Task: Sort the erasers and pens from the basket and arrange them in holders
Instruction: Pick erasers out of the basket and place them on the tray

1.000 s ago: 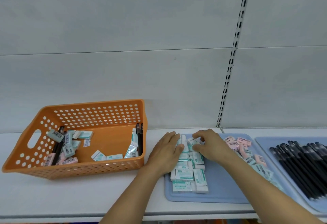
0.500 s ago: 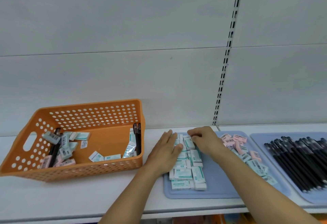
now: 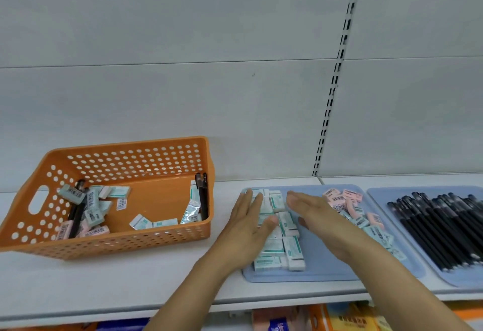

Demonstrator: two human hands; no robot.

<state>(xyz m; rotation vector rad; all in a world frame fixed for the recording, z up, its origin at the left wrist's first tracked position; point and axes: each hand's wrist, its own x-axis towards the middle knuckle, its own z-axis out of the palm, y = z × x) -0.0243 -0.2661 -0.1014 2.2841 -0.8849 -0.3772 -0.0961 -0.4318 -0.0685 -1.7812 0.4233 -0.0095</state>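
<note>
An orange perforated basket (image 3: 109, 247) stands at the left of the shelf with loose white-and-green erasers (image 3: 146, 222), pink ones and black pens (image 3: 203, 194) inside. A blue tray (image 3: 326, 273) holds rows of white-and-green erasers (image 3: 286, 222) on its left side and pink erasers (image 3: 345, 200) on its right. My left hand (image 3: 248, 223) lies flat with straight fingers against the left side of the rows. My right hand (image 3: 318, 215) is flat beside their right side, fingers straight. A second blue tray (image 3: 376, 194) at the right carries black pens (image 3: 439, 228).
The white shelf (image 3: 104, 283) has a front edge just below my forearms. A slotted upright (image 3: 337, 74) runs down the grey back wall. Coloured packages (image 3: 300, 320) show on the level beneath.
My right hand has gone from curled fingers at the top of the eraser rows to a flat open hand along their right side. The left hand stays flat on the left.
</note>
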